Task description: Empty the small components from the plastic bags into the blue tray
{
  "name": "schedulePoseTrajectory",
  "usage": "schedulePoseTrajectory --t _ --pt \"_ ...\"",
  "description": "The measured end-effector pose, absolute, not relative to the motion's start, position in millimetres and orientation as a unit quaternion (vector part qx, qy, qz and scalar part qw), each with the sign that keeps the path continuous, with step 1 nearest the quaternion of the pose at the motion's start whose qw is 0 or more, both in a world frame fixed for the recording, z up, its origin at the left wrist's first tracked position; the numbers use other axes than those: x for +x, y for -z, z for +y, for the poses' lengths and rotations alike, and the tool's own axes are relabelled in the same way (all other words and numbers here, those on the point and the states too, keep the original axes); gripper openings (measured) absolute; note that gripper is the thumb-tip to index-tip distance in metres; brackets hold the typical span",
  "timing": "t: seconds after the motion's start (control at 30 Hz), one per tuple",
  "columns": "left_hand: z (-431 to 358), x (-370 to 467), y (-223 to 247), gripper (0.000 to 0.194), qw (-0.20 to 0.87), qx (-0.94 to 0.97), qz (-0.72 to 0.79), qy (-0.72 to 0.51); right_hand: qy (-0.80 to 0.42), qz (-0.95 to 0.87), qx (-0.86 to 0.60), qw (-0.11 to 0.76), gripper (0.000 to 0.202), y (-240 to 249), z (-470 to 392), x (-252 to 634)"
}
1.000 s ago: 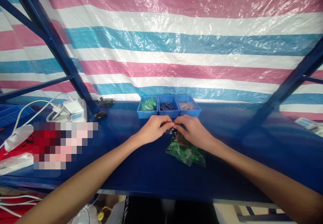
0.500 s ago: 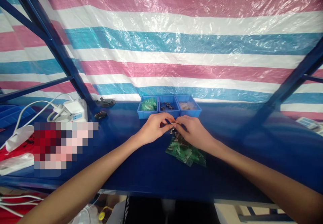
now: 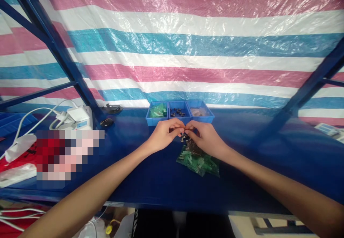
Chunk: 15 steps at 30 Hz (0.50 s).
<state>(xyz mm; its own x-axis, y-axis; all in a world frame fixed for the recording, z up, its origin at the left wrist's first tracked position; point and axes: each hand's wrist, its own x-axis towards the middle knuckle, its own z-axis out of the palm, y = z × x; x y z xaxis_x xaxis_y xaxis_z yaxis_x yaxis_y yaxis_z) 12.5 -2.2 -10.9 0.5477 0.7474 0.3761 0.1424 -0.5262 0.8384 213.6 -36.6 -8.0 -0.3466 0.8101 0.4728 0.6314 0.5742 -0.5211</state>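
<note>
My left hand and my right hand meet fingertip to fingertip above the blue table, just in front of the bins. Both are closed in a pinch, and whatever lies between the fingertips is hidden or too small to name. Directly below the fingertips a small shiny metal piece shows. Under and in front of my right hand, a clear bag of green strip-like pieces lies on the table. Dark brownish small parts show at its upper end, partly covered by my right hand.
Three joined blue bins stand behind my hands: one with green packets, one with dark metal parts, one with pale pieces. At left are a black object, a white power strip with cables, and red material. Blue frame posts rise both sides.
My fingertips have shifted slightly and now sit closer together, covering the small piece that showed between them. The bag and bins have stayed put.
</note>
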Motion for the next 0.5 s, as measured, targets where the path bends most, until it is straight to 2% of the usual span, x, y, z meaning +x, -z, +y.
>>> schedulePoseTrajectory --t 0.13,0.3,0.4,0.5 --pt "-1.3 11.9 11.1 0.017 0.423 0.773 0.283 -0.38 -0.133 -0.803 -0.45 0.367 0.004 7.9 -35.9 212.9" --pt "-1.4 11.2 10.9 0.017 0.418 0.78 0.28 -0.372 -0.143 -0.805 -0.438 0.373 0.011 6.1 -36.2 213.6" --pt "-3.2 11.3 9.5 0.02 0.378 0.799 0.298 -0.36 -0.173 -0.795 -0.448 0.371 0.017 4.5 -36.8 214.2" --pt "-5.8 10.6 7.8 0.018 0.279 0.838 0.3 -0.359 -0.214 -0.779 -0.455 0.374 0.02 3.9 -37.5 213.4"
